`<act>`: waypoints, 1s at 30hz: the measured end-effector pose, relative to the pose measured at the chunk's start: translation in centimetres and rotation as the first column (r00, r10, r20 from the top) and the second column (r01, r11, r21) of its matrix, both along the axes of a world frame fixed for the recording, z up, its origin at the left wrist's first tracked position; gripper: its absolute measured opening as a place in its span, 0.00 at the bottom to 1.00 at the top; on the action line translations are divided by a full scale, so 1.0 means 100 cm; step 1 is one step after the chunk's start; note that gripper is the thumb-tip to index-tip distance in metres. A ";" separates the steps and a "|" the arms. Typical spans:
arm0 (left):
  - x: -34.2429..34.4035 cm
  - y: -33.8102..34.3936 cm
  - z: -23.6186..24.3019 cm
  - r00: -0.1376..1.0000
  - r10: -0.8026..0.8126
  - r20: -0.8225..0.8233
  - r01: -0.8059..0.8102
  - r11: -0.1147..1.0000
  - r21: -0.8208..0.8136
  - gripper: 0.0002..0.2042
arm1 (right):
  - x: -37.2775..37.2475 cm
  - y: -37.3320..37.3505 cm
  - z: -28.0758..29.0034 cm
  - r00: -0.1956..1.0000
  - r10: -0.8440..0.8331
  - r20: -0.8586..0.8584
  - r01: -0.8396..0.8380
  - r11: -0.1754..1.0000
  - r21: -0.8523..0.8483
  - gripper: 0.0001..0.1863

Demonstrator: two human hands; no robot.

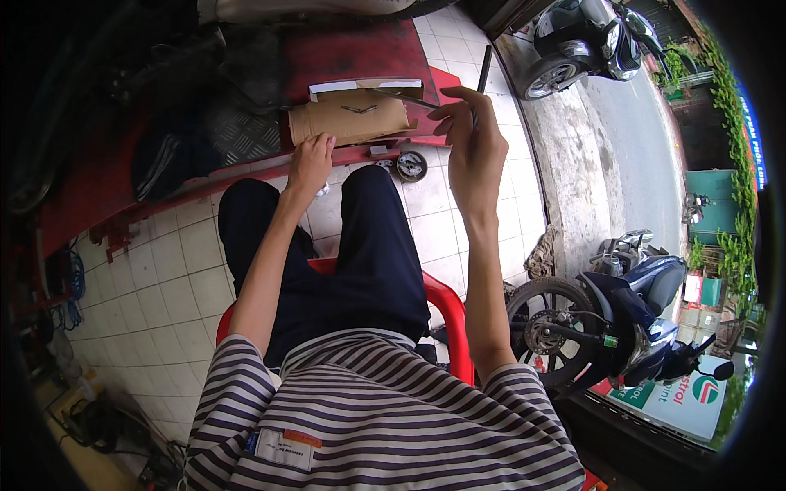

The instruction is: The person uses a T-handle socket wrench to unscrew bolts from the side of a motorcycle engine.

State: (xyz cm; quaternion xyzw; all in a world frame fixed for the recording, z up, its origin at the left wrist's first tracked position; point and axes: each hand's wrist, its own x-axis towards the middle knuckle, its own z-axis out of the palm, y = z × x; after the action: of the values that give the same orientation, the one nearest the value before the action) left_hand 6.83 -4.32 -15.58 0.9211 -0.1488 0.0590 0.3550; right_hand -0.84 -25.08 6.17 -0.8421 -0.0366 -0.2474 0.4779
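Observation:
My left hand (309, 166) is at the near left edge of an open brown cardboard box (352, 124), fingers curled and pressed together on its edge. A small dark V-shaped piece (359, 109) shows on the cardboard. To the right of the box my right hand (478, 151) is raised, its fingers closed round a slim tool (487, 69). One thin dark arm of the tool points away from me; another, greyish, reaches left towards the box. Its exact kind I cannot make out.
The box rests on a red work platform (352, 49). A round metal part (411, 166) lies on the white tiled floor (168, 258) beside it. I sit on a red plastic chair (449, 315). Motorcycles (630, 311) stand on the right, by the road (634, 155).

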 end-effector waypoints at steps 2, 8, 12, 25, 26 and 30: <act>0.007 -0.006 0.011 0.994 0.043 -0.100 -0.034 0.995 0.093 0.13 | 0.007 -0.006 0.000 1.000 0.013 -0.016 -0.013 1.000 0.007 0.12; 0.052 -0.030 0.024 0.996 -0.092 0.010 0.079 0.897 0.434 0.15 | 0.017 -0.009 0.007 0.996 0.029 -0.088 -0.027 0.999 0.018 0.13; 0.086 -0.039 -0.006 0.985 -0.150 -0.088 0.174 0.841 0.512 0.21 | 0.020 -0.005 0.000 0.993 0.093 -0.072 -0.088 0.994 0.060 0.13; 0.022 -0.004 0.007 0.926 -0.010 0.378 -0.053 0.987 0.153 0.05 | -0.039 -0.016 -0.033 0.998 0.054 -0.036 -0.046 0.978 0.204 0.08; 0.010 0.000 0.017 0.928 0.017 0.372 -0.056 0.994 0.095 0.05 | -0.048 -0.018 -0.038 1.000 0.018 -0.019 -0.014 0.980 0.200 0.08; -0.046 0.029 0.033 0.991 0.075 -0.109 -0.120 0.857 -0.502 0.04 | -0.076 -0.015 -0.053 0.998 -0.054 0.019 0.048 0.967 0.251 0.08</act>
State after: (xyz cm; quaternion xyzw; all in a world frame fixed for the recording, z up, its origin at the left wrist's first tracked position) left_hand 2.20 -1.45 -12.23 0.8032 -0.0659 0.0745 0.5873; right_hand -8.42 -26.57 0.90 -0.7724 0.0105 -0.2729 0.5734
